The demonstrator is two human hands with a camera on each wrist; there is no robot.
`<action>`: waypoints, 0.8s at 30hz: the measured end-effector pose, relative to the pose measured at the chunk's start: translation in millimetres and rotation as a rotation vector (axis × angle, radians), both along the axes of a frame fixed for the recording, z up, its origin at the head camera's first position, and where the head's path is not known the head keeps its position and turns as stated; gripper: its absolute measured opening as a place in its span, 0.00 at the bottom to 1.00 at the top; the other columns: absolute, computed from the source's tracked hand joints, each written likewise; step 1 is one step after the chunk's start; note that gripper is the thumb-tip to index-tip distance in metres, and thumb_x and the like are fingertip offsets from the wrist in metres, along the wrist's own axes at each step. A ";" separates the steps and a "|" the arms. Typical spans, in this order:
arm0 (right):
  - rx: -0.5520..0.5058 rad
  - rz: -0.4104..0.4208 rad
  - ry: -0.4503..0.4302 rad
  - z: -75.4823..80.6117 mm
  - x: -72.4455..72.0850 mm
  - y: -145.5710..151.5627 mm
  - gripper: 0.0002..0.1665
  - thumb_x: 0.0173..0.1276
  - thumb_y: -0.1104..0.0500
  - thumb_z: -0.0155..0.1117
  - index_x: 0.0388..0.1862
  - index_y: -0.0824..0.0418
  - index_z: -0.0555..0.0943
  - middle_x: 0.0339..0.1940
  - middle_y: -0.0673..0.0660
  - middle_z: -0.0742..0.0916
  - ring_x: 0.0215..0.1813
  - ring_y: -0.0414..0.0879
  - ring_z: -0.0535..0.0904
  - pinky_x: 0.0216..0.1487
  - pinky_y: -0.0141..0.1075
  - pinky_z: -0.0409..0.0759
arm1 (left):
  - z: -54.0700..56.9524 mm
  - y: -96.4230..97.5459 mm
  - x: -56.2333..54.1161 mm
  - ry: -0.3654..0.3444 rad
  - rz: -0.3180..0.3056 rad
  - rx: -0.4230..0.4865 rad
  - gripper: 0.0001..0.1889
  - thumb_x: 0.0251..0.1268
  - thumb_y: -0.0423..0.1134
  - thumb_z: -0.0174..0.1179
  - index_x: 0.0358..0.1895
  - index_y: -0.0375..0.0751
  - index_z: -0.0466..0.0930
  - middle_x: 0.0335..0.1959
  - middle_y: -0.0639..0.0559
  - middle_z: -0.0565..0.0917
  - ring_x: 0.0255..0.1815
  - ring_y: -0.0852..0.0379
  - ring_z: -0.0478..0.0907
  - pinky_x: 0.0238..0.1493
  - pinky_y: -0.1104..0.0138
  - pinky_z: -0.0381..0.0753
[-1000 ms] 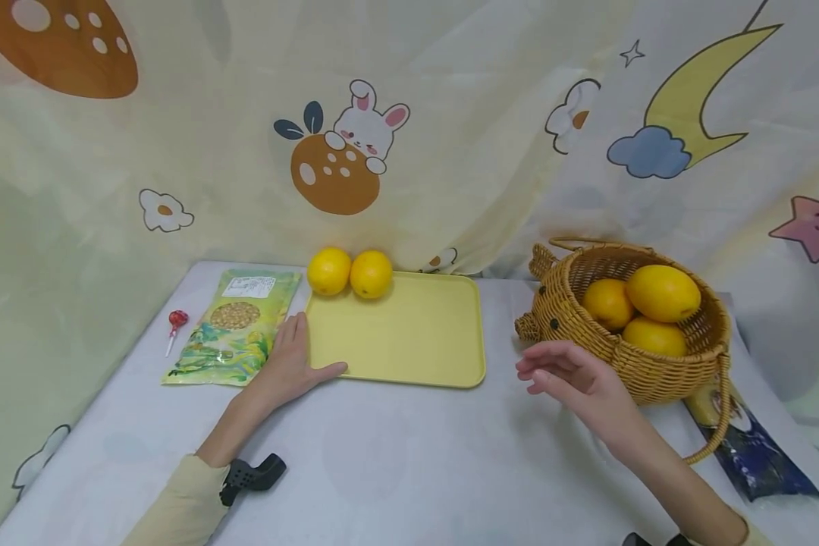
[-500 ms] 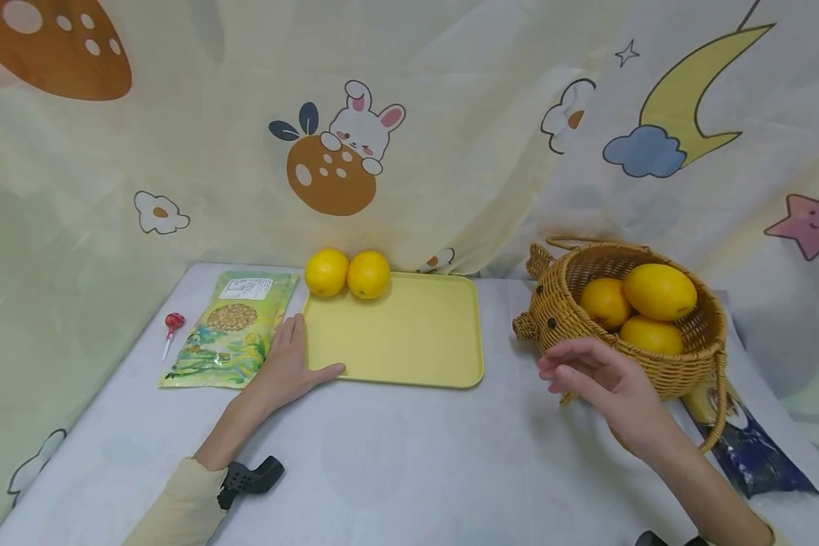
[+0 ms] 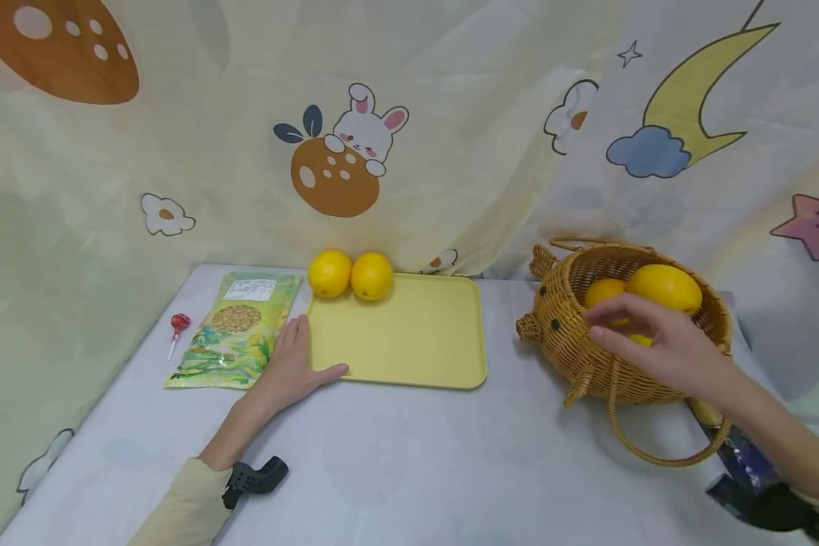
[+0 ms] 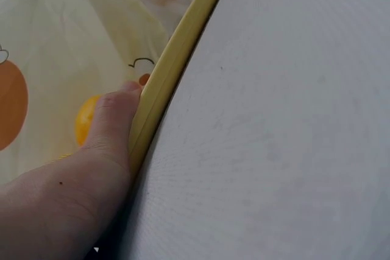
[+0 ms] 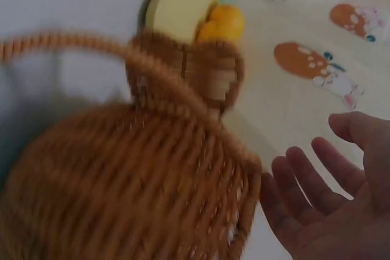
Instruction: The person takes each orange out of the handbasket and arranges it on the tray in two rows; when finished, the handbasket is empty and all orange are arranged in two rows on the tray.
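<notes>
Your right hand [image 3: 662, 341] has moved up and to the right since half a second ago, and now it is over the near edge of the brown woven basket with an animal face [image 3: 561, 345]. Its fingers are loose, a bit bent, and hold nothing; you can't tell if they touch the basket. Your left hand [image 3: 292, 368] has straight fingers at the left end of the flat yellow tray [image 3: 409, 334], thumb on its near edge. Three round yellow fruits [image 3: 665, 287] sit in the basket. Two other yellow fruits [image 3: 371, 275] sit side by side at the tray's far left corner. Left of the tray, a shiny green and yellow bag [image 3: 235, 334] lies flat on the white table [image 3: 450, 470], near a red lollipop [image 3: 180, 323]. A dark blue bag [image 3: 751, 459] lies partly hidden by the basket.
</notes>
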State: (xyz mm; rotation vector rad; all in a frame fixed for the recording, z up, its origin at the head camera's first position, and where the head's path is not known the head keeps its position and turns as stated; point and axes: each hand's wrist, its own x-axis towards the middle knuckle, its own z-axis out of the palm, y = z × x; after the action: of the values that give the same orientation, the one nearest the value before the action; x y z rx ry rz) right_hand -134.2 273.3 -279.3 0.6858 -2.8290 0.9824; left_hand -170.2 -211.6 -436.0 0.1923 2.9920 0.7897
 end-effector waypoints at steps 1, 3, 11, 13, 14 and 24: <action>0.077 -0.019 0.016 6.6 -9.9 7.6 0.12 0.69 0.60 0.63 0.51 0.54 0.80 0.46 0.47 0.84 0.44 0.24 0.76 0.42 0.20 0.78 | 0.2 0.0 0.2 -0.002 -0.003 0.000 0.66 0.52 0.69 0.62 0.75 0.23 0.34 0.77 0.26 0.40 0.78 0.30 0.38 0.75 0.39 0.46; 0.202 -0.032 0.032 18.7 -31.2 22.4 0.13 0.68 0.57 0.64 0.51 0.53 0.81 0.48 0.51 0.85 0.47 0.29 0.77 0.45 0.27 0.80 | 0.5 -0.1 0.8 -0.002 0.001 0.002 0.66 0.52 0.69 0.63 0.75 0.23 0.34 0.77 0.27 0.40 0.78 0.30 0.38 0.75 0.39 0.46; 0.538 0.045 -0.178 38.1 -94.2 66.2 0.30 0.66 0.51 0.64 0.62 0.67 0.74 0.62 0.73 0.77 0.60 0.68 0.73 0.54 0.65 0.74 | -2.4 0.5 -0.2 0.020 0.001 -0.001 0.65 0.53 0.68 0.63 0.75 0.23 0.35 0.77 0.27 0.41 0.78 0.30 0.38 0.76 0.40 0.46; 0.575 0.061 -0.199 36.5 -100.9 71.0 0.32 0.66 0.50 0.64 0.62 0.68 0.73 0.62 0.74 0.76 0.60 0.69 0.72 0.55 0.66 0.72 | -2.7 0.9 -0.1 0.022 0.003 0.000 0.64 0.53 0.67 0.63 0.75 0.23 0.35 0.77 0.27 0.41 0.78 0.31 0.39 0.76 0.40 0.46; 0.583 0.068 -0.211 35.4 -103.1 73.3 0.32 0.65 0.50 0.64 0.62 0.68 0.73 0.62 0.75 0.75 0.60 0.69 0.72 0.55 0.66 0.72 | -2.8 0.9 0.0 0.022 0.004 -0.001 0.64 0.53 0.67 0.63 0.75 0.23 0.35 0.77 0.27 0.42 0.78 0.31 0.39 0.76 0.40 0.46; 0.622 0.089 -0.319 30.7 -113.4 82.3 0.34 0.64 0.50 0.67 0.63 0.68 0.72 0.62 0.75 0.74 0.60 0.69 0.71 0.54 0.64 0.73 | -2.8 2.2 -0.1 0.008 0.003 -0.015 0.64 0.54 0.66 0.63 0.75 0.22 0.35 0.77 0.27 0.41 0.78 0.30 0.39 0.75 0.39 0.46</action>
State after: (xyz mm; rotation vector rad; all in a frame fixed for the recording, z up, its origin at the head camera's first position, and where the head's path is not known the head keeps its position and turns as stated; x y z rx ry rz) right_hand -247.6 355.7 -248.6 0.7567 -3.4421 0.2017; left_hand -170.4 -209.4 -438.8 0.1912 3.0056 0.7691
